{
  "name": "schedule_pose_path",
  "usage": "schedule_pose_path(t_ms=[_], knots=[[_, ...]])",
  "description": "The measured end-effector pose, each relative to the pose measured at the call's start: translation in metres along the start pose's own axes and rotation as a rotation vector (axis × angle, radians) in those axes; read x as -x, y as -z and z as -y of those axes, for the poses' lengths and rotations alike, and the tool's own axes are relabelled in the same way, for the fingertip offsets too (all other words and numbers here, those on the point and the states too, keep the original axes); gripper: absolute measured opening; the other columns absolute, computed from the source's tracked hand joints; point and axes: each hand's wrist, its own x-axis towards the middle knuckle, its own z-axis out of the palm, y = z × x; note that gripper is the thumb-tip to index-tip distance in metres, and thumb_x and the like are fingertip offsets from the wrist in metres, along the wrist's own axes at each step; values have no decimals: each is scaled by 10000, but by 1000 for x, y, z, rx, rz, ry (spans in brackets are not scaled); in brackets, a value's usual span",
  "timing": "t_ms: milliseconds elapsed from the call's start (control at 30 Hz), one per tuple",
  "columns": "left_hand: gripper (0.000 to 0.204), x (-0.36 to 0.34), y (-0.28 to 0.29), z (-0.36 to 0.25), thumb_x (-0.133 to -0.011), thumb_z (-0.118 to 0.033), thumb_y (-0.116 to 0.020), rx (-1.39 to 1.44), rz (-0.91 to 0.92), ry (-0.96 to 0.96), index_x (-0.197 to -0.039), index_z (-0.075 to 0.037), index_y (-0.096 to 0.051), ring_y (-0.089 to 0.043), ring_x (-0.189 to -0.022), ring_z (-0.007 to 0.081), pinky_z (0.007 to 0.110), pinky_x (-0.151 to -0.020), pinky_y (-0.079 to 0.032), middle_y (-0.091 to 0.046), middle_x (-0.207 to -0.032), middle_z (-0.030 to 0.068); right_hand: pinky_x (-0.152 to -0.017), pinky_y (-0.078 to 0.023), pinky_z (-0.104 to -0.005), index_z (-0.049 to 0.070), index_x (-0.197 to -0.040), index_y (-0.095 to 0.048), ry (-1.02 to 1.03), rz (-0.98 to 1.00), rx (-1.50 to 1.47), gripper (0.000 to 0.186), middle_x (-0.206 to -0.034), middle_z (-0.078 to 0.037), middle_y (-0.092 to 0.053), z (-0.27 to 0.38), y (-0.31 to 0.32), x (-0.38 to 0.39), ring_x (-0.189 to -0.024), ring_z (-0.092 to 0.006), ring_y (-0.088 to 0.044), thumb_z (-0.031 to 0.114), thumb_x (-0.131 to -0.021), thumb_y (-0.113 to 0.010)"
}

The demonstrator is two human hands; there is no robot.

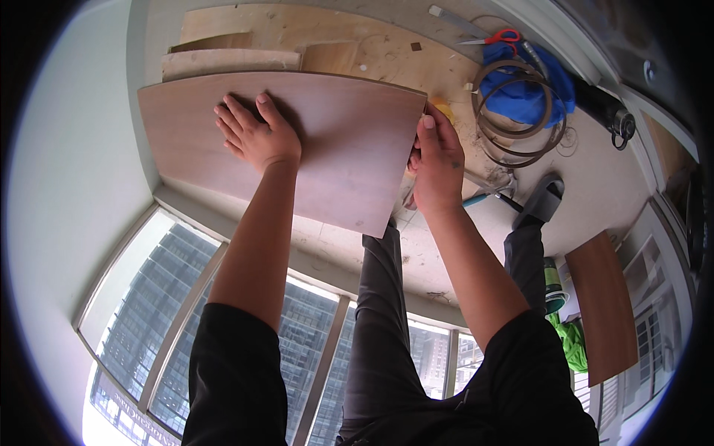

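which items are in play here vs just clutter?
In play: left hand flat on brown panel; right hand at its right edge.
Lying about: red scissors, blue cloth, banding coil, second panel, wood offcuts.

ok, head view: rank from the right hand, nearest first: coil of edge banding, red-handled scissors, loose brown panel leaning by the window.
From the right hand, at the right edge of the big board:
1. Coil of edge banding, just up and to its right on the floor.
2. Red-handled scissors, farther up, beyond the coil.
3. Loose brown panel, low on the right by the window, farthest.
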Motion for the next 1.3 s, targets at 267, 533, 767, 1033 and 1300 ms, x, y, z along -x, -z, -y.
schedule_pose_path(t_ms=[267, 533, 767, 1033, 1300], knots=[[753, 1, 1, 2, -978, -622, -299, -8, -5, -12, -1545, -130, -240, -140, -1497, 275, 489, -1190, -111, -178, -1620, 107, -799, -462, -213, 1, -1313, -555, 26, 43, 55, 421, -1076, -19, -646, -9, 13, -6, -937, -72, -568, 259, -986, -612], [748, 0, -1, 2, -978, -627, -294, -4, -5, -10, -1547, -143, -244, -152, -1494, 269, 461, -1190, -113, -186, -1619, 99, -879, -434, -221, -3, -1242, -612, 46, -10, 78, 379, -1023, -11, -653, -18, 15, -11, -934, -67, -552, 271, -980, -621], [753, 1, 5, -3, -983, -609, -278, -11, 28, -6, -1555, -125, -204, -127, -1499, 281, 470, -1197, -104, -160, -1623, 115, -810, -430, -210, 6, -1216, -623, 51, -29, 58, 343, -922, 22, -618, -18, 10, -10, -852, -59, -522, 260, -986, -611], [759, 1, 4, -2, -978, -624, -281, -16, 18, -11, -1552, -131, -223, -144, -1495, 282, 463, -1196, -108, -170, -1621, 111, -797, -427, -203, 1, -1200, -627, 187, -52, 170, 328, -905, 20, -614, -17, 6, -8, -838, -56, -514, 253, -992, -599], [755, 0, 1, 1, -969, -638, -285, -6, -10, -11, -1548, -153, -253, -175, -1487, 283, 449, -1191, -119, -195, -1617, 99, -713, -419, -206, -8, -1162, -633, 209, -60, 294, 318, -841, 25, -589, -2, 1, -9, -761, -49, -488, 260, -1001, -577]])
